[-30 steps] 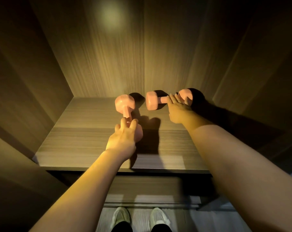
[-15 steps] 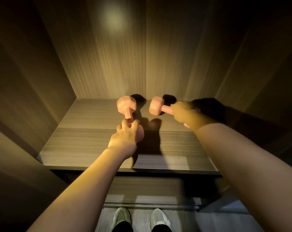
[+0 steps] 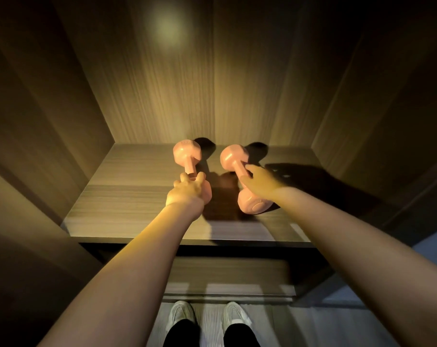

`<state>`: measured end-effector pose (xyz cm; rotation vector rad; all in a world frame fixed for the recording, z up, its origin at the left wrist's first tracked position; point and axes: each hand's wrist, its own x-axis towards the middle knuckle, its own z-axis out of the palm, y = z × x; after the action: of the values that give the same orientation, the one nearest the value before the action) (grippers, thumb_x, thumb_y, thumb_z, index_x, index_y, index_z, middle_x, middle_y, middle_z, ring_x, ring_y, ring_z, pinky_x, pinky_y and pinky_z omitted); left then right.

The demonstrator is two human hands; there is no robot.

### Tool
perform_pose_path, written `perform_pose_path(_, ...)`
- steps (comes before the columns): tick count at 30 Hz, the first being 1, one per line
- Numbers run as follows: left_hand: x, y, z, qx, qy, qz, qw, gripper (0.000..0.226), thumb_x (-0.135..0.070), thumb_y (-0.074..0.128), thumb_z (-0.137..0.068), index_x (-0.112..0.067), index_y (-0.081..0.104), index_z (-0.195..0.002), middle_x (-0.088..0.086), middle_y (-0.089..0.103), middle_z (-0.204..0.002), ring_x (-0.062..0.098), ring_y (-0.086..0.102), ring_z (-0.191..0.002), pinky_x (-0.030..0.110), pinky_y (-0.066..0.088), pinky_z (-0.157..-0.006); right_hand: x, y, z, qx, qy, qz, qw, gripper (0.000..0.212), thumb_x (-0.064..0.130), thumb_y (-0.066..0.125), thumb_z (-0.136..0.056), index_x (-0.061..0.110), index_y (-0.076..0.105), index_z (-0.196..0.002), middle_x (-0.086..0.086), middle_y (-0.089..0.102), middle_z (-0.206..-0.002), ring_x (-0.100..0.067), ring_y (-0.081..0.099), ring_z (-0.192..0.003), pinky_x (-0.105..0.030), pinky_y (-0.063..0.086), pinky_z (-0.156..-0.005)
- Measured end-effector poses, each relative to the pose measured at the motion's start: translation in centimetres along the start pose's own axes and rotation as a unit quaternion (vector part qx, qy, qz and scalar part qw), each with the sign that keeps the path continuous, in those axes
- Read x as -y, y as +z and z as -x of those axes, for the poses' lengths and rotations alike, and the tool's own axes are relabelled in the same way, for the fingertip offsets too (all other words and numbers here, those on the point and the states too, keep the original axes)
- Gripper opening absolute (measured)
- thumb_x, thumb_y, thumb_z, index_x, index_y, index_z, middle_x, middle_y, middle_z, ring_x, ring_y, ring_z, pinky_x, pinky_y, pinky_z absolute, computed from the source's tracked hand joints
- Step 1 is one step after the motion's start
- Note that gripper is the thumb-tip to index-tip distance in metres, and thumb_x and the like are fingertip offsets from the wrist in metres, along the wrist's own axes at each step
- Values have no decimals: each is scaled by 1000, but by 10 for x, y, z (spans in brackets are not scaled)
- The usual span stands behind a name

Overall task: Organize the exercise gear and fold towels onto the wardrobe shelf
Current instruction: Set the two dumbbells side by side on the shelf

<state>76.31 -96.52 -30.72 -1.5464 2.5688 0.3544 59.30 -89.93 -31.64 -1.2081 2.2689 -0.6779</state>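
Two pink dumbbells lie on the wooden wardrobe shelf [image 3: 127, 196], both pointing front to back and roughly parallel. My left hand [image 3: 186, 190] rests over the near end of the left dumbbell [image 3: 187, 152], fingers spread either side of its handle. My right hand [image 3: 258, 180] grips the handle of the right dumbbell [image 3: 233, 157], whose near head [image 3: 252, 202] shows below my wrist. No towels are in view.
The shelf is boxed in by the wardrobe's back panel [image 3: 212, 83] and side walls [image 3: 37, 121]. A lower ledge [image 3: 227, 274] sits under the shelf's front edge. My shoes [image 3: 182, 316] stand on the floor just in front.
My right hand closed on the right dumbbell's handle and swung it from lying crosswise to pointing front to back beside the left one. My left hand and its dumbbell stayed put.
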Motion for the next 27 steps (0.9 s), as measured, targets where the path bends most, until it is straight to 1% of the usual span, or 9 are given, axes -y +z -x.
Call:
perform_pose_path(4, 0, -1, 3, -19, -3, 24, 1000, 38, -9, 39, -98, -21, 36, -134, 15, 39, -123, 34, 42, -118, 43, 42, -81, -11, -8, 34, 113, -16, 59, 992, 30, 33, 59, -93, 27, 52, -122, -3, 55, -121, -26, 54, -114, -39, 46, -90)
perform_pose_path(6, 1, 0, 7, -22, -6, 30, 999, 37, -10, 39, -98, -21, 36, -133, 15, 38, -123, 34, 41, -118, 42, 41, -78, -7, -8, 39, 129, -9, 78, 989, 53, 22, 67, -88, 22, 43, -135, -9, 54, -126, -31, 47, -126, -46, 43, -101)
perform_pose_path(11, 20, -1, 12, -31, -8, -2, 999, 46, -10, 47, -95, -23, 32, -136, 14, 36, -124, 33, 42, -116, 39, 39, -75, 16, 4, 35, 149, -9, 107, 983, 54, 16, 65, -88, 18, 42, -136, -10, 51, -121, -29, 50, -117, -41, 41, -100)
perform_pose_path(14, 37, -4, 10, -33, -24, -12, 999, 43, -11, 42, -98, -22, 32, -138, 14, 36, -125, 33, 42, -117, 40, 41, -77, 32, 17, 34, 149, -47, 145, 977, 39, 12, 61, -91, 13, 49, -128, -2, 54, -104, -29, 51, -117, -38, 39, -99)
perform_pose_path(15, 43, -5, 8, -38, -29, -13, 999, 43, -11, 42, -98, -21, 32, -138, 14, 35, -125, 33, 42, -117, 41, 43, -79, 37, 21, 32, 149, -52, 146, 977, 40, 12, 61, -92, 12, 47, -130, -3, 54, -106, -29, 50, -119, -39, 38, -101)
perform_pose_path(18, 62, -5, 5, -65, -45, -24, 997, 43, -11, 43, -98, -20, 32, -138, 14, 35, -126, 33, 43, -117, 41, 45, -81, 52, 33, 25, 133, -42, 115, 984, 61, 21, 63, -91, 15, 34, -144, -15, 43, -135, -32, 46, -124, -41, 41, -101)
perform_pose_path(20, 75, -3, 4, -89, -51, -59, 993, 46, -12, 47, -97, -19, 30, -139, 14, 35, -128, 32, 44, -116, 39, 45, -79, 59, 42, 18, 106, -69, 134, 983, 70, 29, 67, -89, 15, 31, -148, -19, 38, -142, -37, 43, -127, -43, 38, -102)
perform_pose_path(22, 89, -1, 1, -112, -47, -117, 986, 52, -11, 53, -94, -17, 28, -140, 15, 35, -130, 32, 44, -116, 38, 48, -79, 65, 52, 10, 103, -80, 128, 983, 69, 32, 65, -90, 14, 31, -147, -18, 41, -139, -36, 45, -124, -43, 38, -101)
perform_pose_path(27, 121, 0, -16, -122, -54, -205, 970, 63, -11, 61, -90, -14, 25, -141, 17, 35, -133, 33, 45, -116, 38, 50, -83, 81, 72, -5, 62, -38, 75, 995, 60, 57, 35, -98, 19, 36, -144, -6, 53, -124, -25, 55, -109, -40, 44, -100)
